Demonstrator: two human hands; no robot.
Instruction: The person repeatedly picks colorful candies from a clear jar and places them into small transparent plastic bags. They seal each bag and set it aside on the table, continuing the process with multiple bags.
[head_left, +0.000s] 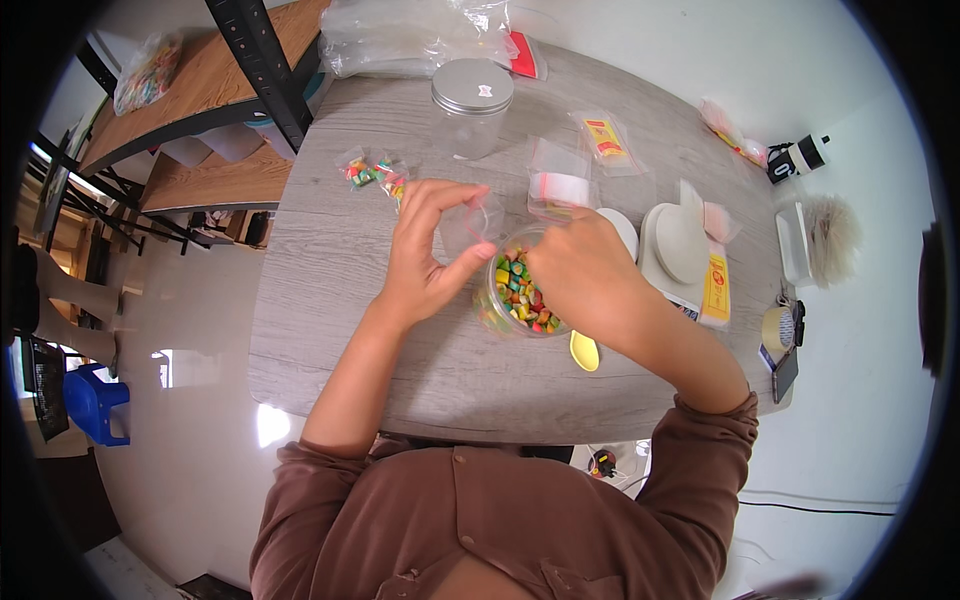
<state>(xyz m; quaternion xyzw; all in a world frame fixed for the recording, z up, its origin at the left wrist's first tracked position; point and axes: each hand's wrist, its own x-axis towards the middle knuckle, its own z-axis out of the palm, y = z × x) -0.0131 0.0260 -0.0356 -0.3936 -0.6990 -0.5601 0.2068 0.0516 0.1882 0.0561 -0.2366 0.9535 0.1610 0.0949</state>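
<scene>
Between the thumb and fingers of my left hand (424, 262) is a small clear zip bag (466, 225), its mouth spread apart. Just right of it stands a clear plastic jar (486, 311) without its lid, holding many colourful cut candies (517, 289). My right hand (589, 266) is over the jar's right side, fingers curled downward; its fingertips are hidden, so what they hold does not show. Below the right wrist lies a yellow spoon (584, 352). Several small filled candy bags (375, 171) lie beyond my left hand.
A lidded clear jar (471, 112) stands at the back. Flat zip bags (559, 180) and a yellow-labelled bag pack (606, 139) lie behind my right hand. To the right are a white kitchen scale (671, 244), a tape roll (778, 330) and a phone (785, 377). Shelving (259, 67) borders the left.
</scene>
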